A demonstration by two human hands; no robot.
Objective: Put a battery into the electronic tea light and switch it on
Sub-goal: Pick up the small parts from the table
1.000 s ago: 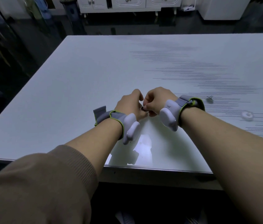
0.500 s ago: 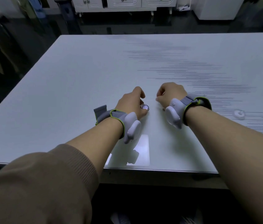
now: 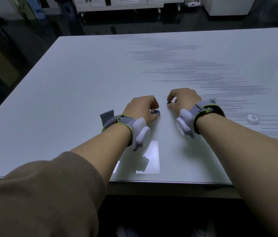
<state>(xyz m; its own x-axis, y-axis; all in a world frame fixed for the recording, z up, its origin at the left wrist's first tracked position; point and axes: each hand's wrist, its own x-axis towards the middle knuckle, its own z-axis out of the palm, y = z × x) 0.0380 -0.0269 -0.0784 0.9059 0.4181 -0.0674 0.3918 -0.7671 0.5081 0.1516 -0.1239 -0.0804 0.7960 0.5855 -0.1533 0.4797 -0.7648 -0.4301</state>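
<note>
both hands (image 3: 141, 106) (image 3: 184, 100) curled, apart

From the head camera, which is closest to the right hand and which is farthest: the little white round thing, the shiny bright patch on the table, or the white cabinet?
1. Little white round thing: on the table, just right of the right hand.
2. Bright patch: near the table's front edge, to its left.
3. White cabinet: far off, beyond the table.

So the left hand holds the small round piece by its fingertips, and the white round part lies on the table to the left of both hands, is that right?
Not quite: the head view shows the white round part lying on the table to the right of both hands, beyond the right hand. The left hand does hold the small round piece at its fingertips.
</note>
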